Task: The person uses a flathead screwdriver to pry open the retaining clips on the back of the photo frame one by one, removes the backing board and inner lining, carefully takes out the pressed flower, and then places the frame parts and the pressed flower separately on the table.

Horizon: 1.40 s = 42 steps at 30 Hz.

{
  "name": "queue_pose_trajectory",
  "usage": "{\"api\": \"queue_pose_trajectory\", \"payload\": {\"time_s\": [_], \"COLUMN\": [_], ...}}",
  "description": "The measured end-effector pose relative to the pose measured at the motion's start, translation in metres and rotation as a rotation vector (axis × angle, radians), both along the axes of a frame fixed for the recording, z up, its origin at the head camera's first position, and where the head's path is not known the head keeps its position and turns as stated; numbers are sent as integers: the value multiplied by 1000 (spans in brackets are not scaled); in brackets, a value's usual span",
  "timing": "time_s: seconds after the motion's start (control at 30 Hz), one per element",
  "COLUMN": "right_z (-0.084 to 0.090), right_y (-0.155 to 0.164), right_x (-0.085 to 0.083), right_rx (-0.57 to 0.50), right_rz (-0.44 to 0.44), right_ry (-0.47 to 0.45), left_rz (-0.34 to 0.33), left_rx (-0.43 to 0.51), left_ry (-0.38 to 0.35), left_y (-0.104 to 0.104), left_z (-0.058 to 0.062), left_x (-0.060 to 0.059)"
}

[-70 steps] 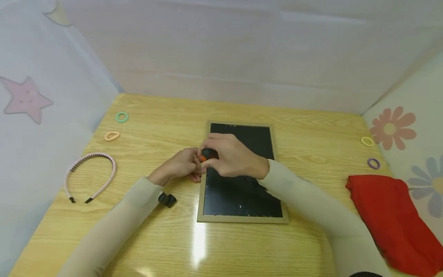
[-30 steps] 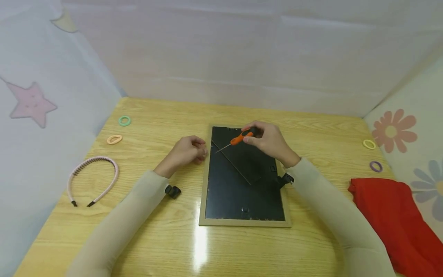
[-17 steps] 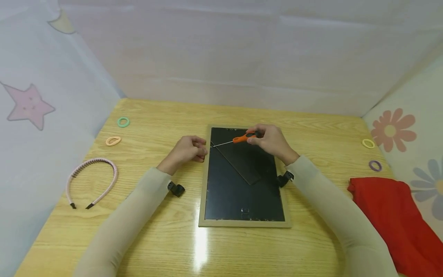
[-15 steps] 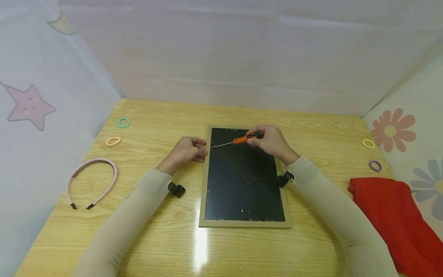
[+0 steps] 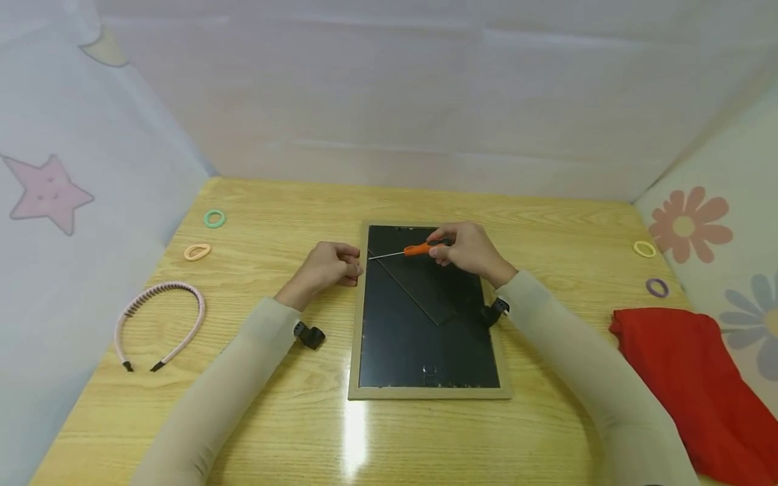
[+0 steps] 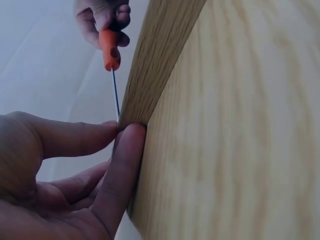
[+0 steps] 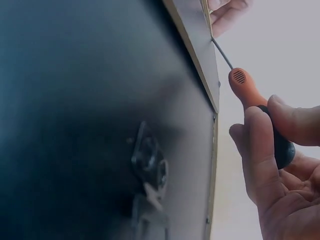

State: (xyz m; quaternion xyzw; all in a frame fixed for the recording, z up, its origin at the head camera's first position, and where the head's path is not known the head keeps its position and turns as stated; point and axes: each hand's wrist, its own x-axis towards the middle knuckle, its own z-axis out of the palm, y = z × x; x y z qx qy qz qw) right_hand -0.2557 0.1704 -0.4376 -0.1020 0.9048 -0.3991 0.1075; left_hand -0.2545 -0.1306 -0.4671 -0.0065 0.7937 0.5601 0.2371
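A picture frame [image 5: 429,393] lies with its black backing [image 5: 401,337] up, a slanted stand flap [image 5: 428,287] on it. My left hand [image 5: 322,271] is at the frame's left side; in the left wrist view its thumb and a finger pinch the wooden edge [image 6: 157,55]. My right hand [image 5: 471,253] holds a screwdriver [image 5: 417,250] by its orange and black handle, above the backing. The shaft [image 7: 222,53] points left, held almost level, its tip at the frame's left inner edge near the left fingertips. Metal hardware [image 7: 150,155] shows on the backing in the right wrist view.
On the wooden table [image 5: 273,418], a pink headband [image 5: 161,287] lies left, with green [image 5: 214,218] and orange hair ties [image 5: 197,252] behind it. Yellow [image 5: 644,249] and purple hair ties [image 5: 657,287] lie far right, near a red cloth [image 5: 687,385]. Fabric walls [image 5: 395,101] border the back and sides.
My right hand has moved right from over the left hand, and the screwdriver has tipped from upright to nearly level, its tip arriving at the left inner edge. My left hand stays at the frame's side.
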Motion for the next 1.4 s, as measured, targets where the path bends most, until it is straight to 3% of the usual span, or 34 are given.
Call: {"api": "queue_pose_trajectory", "payload": {"time_s": [0.27, 0.6, 0.87, 1.13, 1.4], "right_z": [-3, 9, 25, 37, 38], "right_y": [-2, -20, -59, -118, -140], "right_x": [-3, -1, -5, -9, -10], "right_rx": [-56, -168, -157, -77, -8], "right_rz": [-56, -81, 13, 184, 219], "right_ry": [6, 208, 426, 597, 668], "left_rz": [-23, -36, -34, -24, -40], "left_rx": [7, 7, 13, 10, 11], "left_ry": [-4, 9, 9, 35, 59], "left_y": [1, 4, 4, -6, -9], "left_z": [-1, -4, -4, -7, -8], "left_x": [0, -4, -5, -2, -3]}}
